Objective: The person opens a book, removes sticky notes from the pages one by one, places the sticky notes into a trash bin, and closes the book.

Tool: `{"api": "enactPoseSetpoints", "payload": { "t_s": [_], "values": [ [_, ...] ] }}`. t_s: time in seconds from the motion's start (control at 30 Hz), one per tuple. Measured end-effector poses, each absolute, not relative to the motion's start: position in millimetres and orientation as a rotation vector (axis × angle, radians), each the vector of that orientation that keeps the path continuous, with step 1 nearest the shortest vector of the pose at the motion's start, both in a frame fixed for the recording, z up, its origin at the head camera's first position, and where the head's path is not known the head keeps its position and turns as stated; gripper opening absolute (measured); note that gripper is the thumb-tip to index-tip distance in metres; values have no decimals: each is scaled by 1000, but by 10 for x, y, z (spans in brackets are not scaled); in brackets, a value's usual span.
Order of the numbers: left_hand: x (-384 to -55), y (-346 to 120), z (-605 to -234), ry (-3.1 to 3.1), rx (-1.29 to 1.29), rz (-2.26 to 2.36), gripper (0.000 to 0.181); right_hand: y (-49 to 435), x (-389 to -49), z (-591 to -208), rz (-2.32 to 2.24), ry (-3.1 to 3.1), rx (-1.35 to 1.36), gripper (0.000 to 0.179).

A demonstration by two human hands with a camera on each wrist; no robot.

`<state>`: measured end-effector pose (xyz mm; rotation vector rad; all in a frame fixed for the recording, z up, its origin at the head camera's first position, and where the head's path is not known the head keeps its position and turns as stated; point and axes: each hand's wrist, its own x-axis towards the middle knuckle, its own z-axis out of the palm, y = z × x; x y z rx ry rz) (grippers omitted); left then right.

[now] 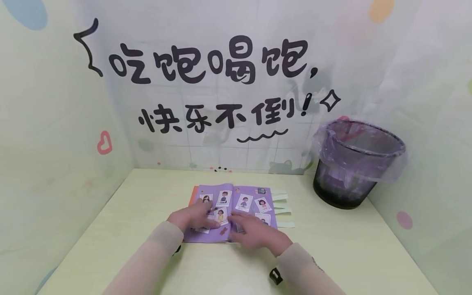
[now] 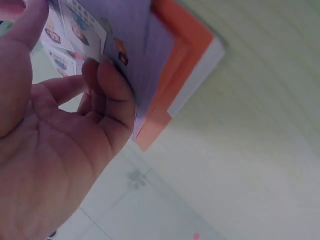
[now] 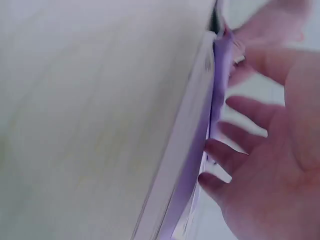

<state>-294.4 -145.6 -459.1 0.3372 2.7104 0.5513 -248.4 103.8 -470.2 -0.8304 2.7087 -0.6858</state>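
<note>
An open book (image 1: 254,196) with purple pages lies on the table, its pages bearing small cards of cartoon people. My left hand (image 1: 191,216) rests on the left page, fingers spread over the cards. In the left wrist view, the fingertips of that hand (image 2: 60,135) bend against the purple page beside an orange edge (image 2: 185,55). Near the book's centre fold, my right hand (image 1: 256,232) lies over the lower right page. The right wrist view shows this hand (image 3: 270,150) with loosely extended, separated fingers at the purple page edge (image 3: 187,195).
Pale green tabs (image 1: 283,212) stick out from the book's right side. A dark bin (image 1: 343,180) with a translucent purple liner (image 1: 391,168) stands at the back right of the pale table (image 1: 324,246). Behind hangs a white backdrop (image 1: 221,157) with black lettering. A black numbered tag (image 1: 275,276) is by the right sleeve.
</note>
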Motion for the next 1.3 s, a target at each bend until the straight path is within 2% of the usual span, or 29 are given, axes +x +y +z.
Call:
{"api": "enactPoseSetpoints", "payload": {
  "t_s": [0.13,0.33,0.43,0.7,1.3],
  "values": [
    [-2914,-1385,-4597,2810,403,438,97,1258,-2524,-4707,-757,2874,-671,56],
    [-2903,-1340,-4573,2858,428,329,96,1573,-2542,-4647,-697,3052,-216,61],
    [-2903,-1335,-4568,2818,397,365,97,1693,-2555,-4656,-689,3049,-101,62],
    [-2895,-1309,-4563,2804,342,386,97,1768,-2549,-4715,-731,3019,-48,64],
    [-2899,-1373,-4622,2811,322,383,99,1641,-2545,-4779,-617,3092,-123,70]
  ]
}}
